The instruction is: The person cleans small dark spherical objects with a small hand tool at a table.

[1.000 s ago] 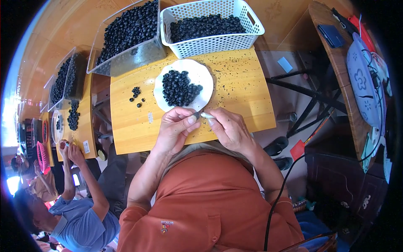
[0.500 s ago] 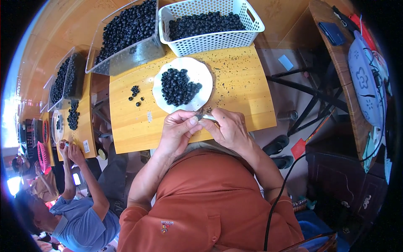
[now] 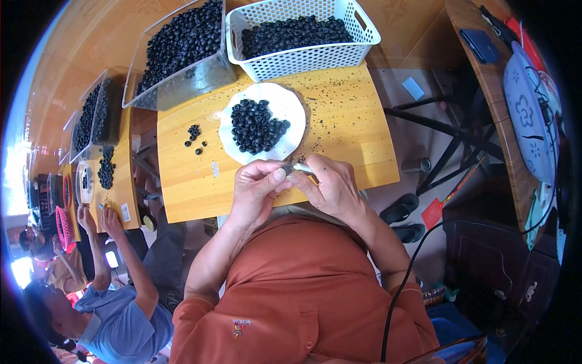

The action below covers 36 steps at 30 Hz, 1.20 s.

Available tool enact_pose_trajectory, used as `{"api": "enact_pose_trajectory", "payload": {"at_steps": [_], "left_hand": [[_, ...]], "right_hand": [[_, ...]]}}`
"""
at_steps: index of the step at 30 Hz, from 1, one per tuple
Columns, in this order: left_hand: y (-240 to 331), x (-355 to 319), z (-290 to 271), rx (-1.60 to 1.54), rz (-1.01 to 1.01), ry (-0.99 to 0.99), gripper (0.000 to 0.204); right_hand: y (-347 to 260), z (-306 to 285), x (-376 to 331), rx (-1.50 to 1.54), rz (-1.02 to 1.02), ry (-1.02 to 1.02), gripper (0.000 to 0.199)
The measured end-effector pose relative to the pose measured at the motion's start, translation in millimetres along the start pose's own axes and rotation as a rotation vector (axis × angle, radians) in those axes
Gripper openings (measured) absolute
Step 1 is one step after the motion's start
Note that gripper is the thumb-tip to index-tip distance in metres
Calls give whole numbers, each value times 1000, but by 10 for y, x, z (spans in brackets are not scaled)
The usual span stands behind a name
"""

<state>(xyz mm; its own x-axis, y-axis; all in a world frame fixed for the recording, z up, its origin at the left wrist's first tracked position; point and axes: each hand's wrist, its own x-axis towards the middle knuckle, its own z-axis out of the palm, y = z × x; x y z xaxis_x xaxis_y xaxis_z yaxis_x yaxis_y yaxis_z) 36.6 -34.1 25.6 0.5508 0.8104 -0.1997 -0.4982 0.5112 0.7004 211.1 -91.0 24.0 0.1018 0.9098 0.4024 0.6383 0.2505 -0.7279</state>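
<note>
Both hands meet just past the near edge of the yellow wooden table (image 3: 182, 194). My left hand (image 3: 257, 185) pinches a small dark, round bead-like piece (image 3: 285, 170) between thumb and fingers. My right hand (image 3: 327, 187) is closed on a slim tool with a whitish part (image 3: 301, 167), its tip against or very near the piece; its exact kind is hidden by the fingers. Beyond them stands a white scalloped plate (image 3: 292, 106) heaped with similar dark pieces (image 3: 254, 126). A few loose pieces (image 3: 194, 130) lie left of the plate.
A clear plastic bin (image 3: 182, 88) and a white perforated basket (image 3: 303, 62), both full of dark pieces, stand at the back. Dark crumbs litter the table's right half. At left, a co-worker in a blue shirt (image 3: 124, 321) handles similar pieces. A black cable (image 3: 400, 291) hangs at right.
My hands stay almost in place, still holding the piece and the tool; the tool's whitish part has shifted slightly. The co-worker's hands at left have moved a little apart.
</note>
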Motion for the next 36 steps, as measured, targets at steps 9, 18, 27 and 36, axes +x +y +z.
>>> {"api": "enact_pose_trajectory", "payload": {"at_steps": [9, 18, 27, 36], "left_hand": [[-23, -5, -6, 15, 13, -1, 8], [-3, -10, 38, 28, 28, -4, 8], [-11, -17, 81, 16, 46, 5, 8], [-23, -16, 111, 27, 62, 9, 8]], "right_hand": [[-41, -16, -8, -6, -19, 7, 43], [-55, -43, 32, 28, -26, 25, 36], [-79, -50, 15, 46, -23, 6, 35], [-59, -83, 26, 53, -18, -7, 33]]}}
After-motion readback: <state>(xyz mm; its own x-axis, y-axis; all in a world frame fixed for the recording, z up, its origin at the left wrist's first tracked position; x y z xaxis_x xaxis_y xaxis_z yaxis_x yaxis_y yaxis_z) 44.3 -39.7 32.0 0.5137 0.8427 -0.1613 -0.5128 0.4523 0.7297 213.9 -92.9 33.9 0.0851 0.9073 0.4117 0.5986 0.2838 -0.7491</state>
